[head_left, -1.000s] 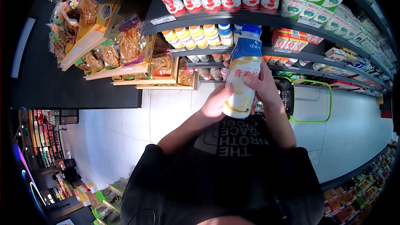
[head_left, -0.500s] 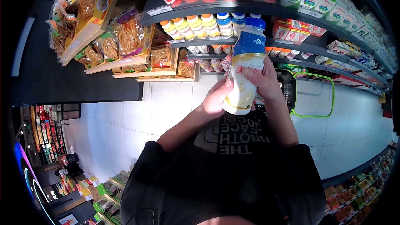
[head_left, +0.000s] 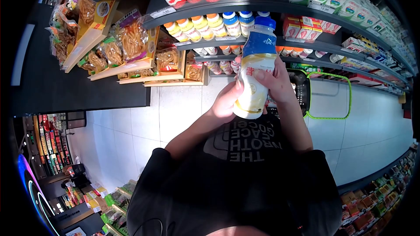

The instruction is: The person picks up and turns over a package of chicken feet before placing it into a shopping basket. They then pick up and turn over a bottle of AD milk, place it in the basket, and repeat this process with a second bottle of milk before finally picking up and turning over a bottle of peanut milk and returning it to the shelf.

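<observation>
blue-capped cream bottle (head_left: 255,67), upright, slightly tilted

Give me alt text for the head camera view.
Both hands, left hand and right hand, hold a blue-capped bottle upright in front of store shelves of drinks, with a green-rimmed basket on the floor behind.

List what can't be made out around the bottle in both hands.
Head view:
- Bottle label: partly covered by right hand fingers.
- Bottle's back: turned away, behind left hand.
- Basket contents: blocked by the right forearm.
- Shelf price tags: too small to read.
</observation>
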A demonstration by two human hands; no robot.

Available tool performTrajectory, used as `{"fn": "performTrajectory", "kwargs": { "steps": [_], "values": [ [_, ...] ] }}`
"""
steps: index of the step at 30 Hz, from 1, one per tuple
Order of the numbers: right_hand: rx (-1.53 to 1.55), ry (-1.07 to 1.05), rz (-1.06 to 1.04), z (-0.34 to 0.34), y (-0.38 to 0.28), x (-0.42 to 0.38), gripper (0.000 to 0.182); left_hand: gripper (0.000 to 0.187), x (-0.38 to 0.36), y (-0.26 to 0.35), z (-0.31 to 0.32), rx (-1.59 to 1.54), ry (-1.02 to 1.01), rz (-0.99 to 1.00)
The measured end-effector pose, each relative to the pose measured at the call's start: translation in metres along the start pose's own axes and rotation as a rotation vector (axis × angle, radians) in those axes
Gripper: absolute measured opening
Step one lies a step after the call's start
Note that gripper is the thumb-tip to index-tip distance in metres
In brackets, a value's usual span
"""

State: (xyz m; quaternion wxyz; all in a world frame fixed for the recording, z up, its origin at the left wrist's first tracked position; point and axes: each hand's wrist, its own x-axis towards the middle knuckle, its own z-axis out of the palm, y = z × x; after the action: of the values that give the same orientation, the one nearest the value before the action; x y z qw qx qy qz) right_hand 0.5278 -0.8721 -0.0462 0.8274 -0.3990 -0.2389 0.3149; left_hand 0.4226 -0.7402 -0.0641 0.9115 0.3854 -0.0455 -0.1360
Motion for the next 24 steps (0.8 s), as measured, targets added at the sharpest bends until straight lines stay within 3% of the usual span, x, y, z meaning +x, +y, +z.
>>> {"fn": "performTrajectory", "kwargs": {
  "steps": [6,9,12,24],
  "values": [
    [0.012,0.016,0.028,-0.004,0.0,0.0,0.051,0.067,0.004,0.0,0.005,-0.009,0.022,-0.004],
    [0.033,-0.003,0.024,-0.007,0.001,0.001,0.051,0.077,0.005,0.001,0.01,0.084,0.077,-0.01],
    [0.017,-0.002,-0.007,-0.005,-0.005,0.001,0.052,0.069,0.008,0.001,0.006,-0.01,-0.005,0.0],
    [0.013,-0.012,-0.019,-0.012,-0.004,0.0,0.058,0.077,0.014,0.002,0.002,0.043,-0.036,-0.016]
  ]
}}
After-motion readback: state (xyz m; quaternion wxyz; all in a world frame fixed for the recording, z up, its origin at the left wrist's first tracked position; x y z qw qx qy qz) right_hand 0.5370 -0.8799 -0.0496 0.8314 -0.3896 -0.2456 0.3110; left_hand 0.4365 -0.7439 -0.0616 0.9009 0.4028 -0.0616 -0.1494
